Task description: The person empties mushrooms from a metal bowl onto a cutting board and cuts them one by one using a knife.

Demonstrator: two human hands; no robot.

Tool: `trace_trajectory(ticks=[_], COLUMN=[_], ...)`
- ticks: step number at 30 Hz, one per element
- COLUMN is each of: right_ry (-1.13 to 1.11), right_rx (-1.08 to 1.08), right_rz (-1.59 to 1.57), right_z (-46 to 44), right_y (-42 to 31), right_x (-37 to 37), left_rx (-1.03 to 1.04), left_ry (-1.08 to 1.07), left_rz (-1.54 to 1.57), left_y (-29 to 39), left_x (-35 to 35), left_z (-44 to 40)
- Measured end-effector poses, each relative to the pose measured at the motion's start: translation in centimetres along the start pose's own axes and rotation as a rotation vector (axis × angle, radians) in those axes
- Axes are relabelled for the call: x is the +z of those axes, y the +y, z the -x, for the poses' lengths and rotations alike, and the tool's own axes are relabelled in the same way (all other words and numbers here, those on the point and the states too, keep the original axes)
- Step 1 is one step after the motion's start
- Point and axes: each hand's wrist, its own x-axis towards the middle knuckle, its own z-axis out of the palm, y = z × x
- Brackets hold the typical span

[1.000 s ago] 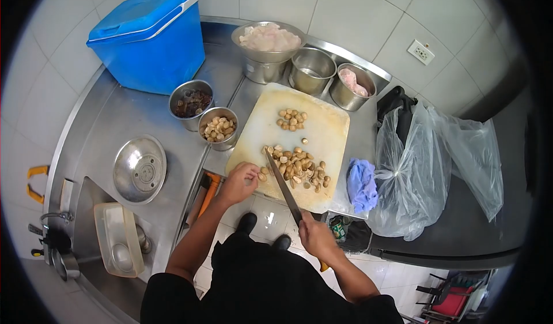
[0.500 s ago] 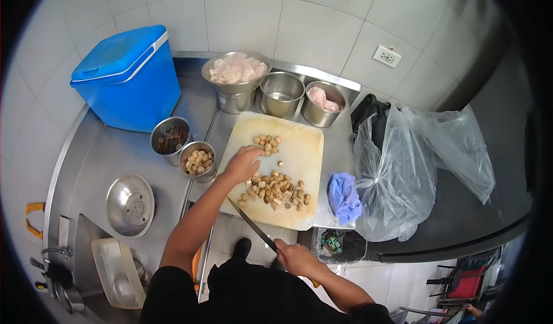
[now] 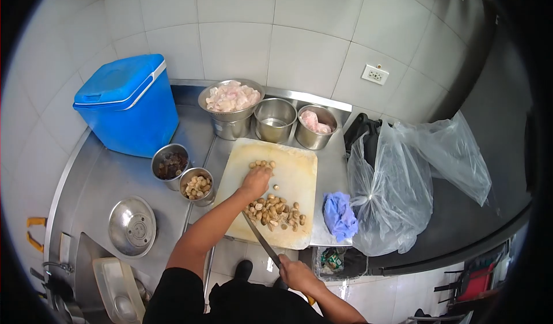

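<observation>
My left hand (image 3: 257, 183) reaches over the cutting board (image 3: 239, 157), at the near edge of a small group of mushrooms (image 3: 263, 164). Its fingers are curled together and point down; what is under them is hidden. A larger heap of brown mushrooms (image 3: 273, 210), some of them cut, lies closer to me, with one loose mushroom (image 3: 276, 187) between the two groups. My right hand (image 3: 296, 275) is closed around the handle of a long knife (image 3: 262, 240). The blade slants up and left, its tip by the board's near left edge.
Left of the board stand a pot of pale mushroom pieces (image 3: 197, 187) and one with dark contents (image 3: 173, 165). Behind are a bowl of pale raw meat (image 3: 233, 97), two pots (image 3: 275, 120) (image 3: 315, 128) and a blue cooler (image 3: 129, 113). A purple cloth (image 3: 340, 215) and plastic bags (image 3: 397, 191) lie right.
My left hand has moved right and onto the small mushroom group, its fingers more curled. The right hand still holds the knife low. The whole view has shifted, so the counter appears lower.
</observation>
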Motion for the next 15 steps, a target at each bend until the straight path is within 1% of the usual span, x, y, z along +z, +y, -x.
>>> trace_trajectory(ticks=[2,3,5,6,8,9,11,12,14,15], right_ry=[-0.006,0.016,0.068,0.092,0.108,0.091,0.054,0.040,-0.004,0.004], right_rx=[-0.001,-0.021,-0.045,-0.094,-0.115,-0.079,-0.034,-0.041,0.043,-0.001], right_rz=[0.008,-0.001,-0.044,-0.063,-0.109,-0.131,-0.165,-0.164,-0.129,-0.106], right_z=[-0.2,-0.2,0.0,-0.2,-0.2,-0.1,-0.4,-0.5,-0.8,-0.7], right_y=[0.5,0.8,1.0,1.7,2.1,1.8,1.6,1.5,1.1,0.9], right_x=[0.3,0.6,0.7,1.2,1.6,1.3,1.2,1.1,0.6,0.3], left_rx=[-0.091,-0.096,-0.269,-0.287,-0.416,-0.435,-0.517,-0.532,-0.539,-0.530], left_ry=[0.095,0.085,0.265,0.242,0.280,0.270,0.223,0.231,0.161,0.104], left_rz=[0.290,0.291,0.756,0.761,1.037,1.038,1.221,1.217,1.012,0.855], left_y=[1.2,1.6,1.9,1.5,0.5,0.7,0.9,1.0,1.4,1.4], left_x=[-3.9,-5.6,-8.4,-8.5,-8.8,-8.2,-6.7,-5.9,-4.3,-4.1], left_z=[1.1,2.0,4.8,6.7,10.2,11.9,15.4,16.5,18.3,18.9])
